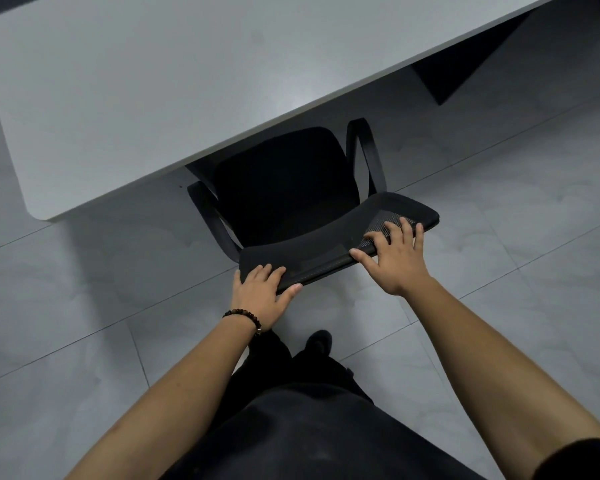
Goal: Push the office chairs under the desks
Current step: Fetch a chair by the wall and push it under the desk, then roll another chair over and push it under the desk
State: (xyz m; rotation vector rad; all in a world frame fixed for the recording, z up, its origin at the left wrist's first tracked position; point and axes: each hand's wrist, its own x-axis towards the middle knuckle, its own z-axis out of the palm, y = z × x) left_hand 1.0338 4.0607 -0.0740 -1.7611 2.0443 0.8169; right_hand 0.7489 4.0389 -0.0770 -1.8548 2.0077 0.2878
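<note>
A black office chair stands in front of me, its seat front tucked under the edge of a grey desk. Both armrests show at the seat's sides. The mesh backrest top runs across below the seat. My left hand, with a bead bracelet at the wrist, grips the backrest's left end, thumb under the rim. My right hand lies flat on the backrest's right end, fingers spread over the mesh and thumb along its near edge. The chair's base and wheels are hidden.
Pale grey floor tiles surround the chair. A dark desk panel hangs under the desktop at the upper right. My dark trousers and one shoe are directly below the chair back.
</note>
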